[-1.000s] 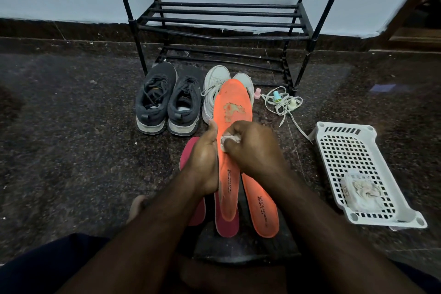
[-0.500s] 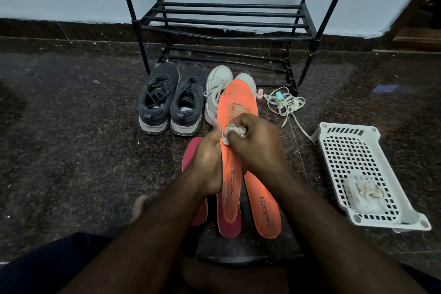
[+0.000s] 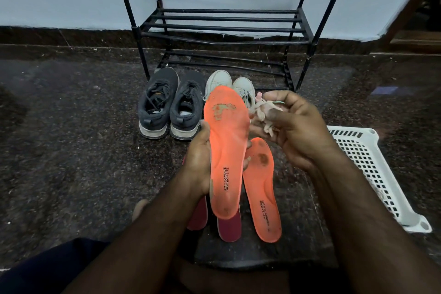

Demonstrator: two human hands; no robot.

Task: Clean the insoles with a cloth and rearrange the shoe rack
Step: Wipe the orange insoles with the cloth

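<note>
My left hand (image 3: 199, 162) grips an orange insole (image 3: 226, 150) from its left edge and holds it up, toe end away from me; a worn patch shows near the toe. Just right of the insole my right hand (image 3: 290, 126) pinches a crumpled whitish cloth (image 3: 263, 113), lifted off the insole. A second orange insole (image 3: 261, 188) lies on the floor below, beside two dark pink insoles (image 3: 229, 228) partly hidden under my arm and the held insole. The black metal shoe rack (image 3: 222, 28) stands against the wall with bare shelves.
A pair of dark grey sneakers (image 3: 170, 105) and a pair of white sneakers (image 3: 219, 80) sit on the floor in front of the rack. A white perforated plastic basket (image 3: 372, 169) lies at the right. The floor is dark speckled stone.
My right hand has lifted the cloth off the insole and moved it to the right. The held insole is now uncovered and raised slightly; the view has come closer.
</note>
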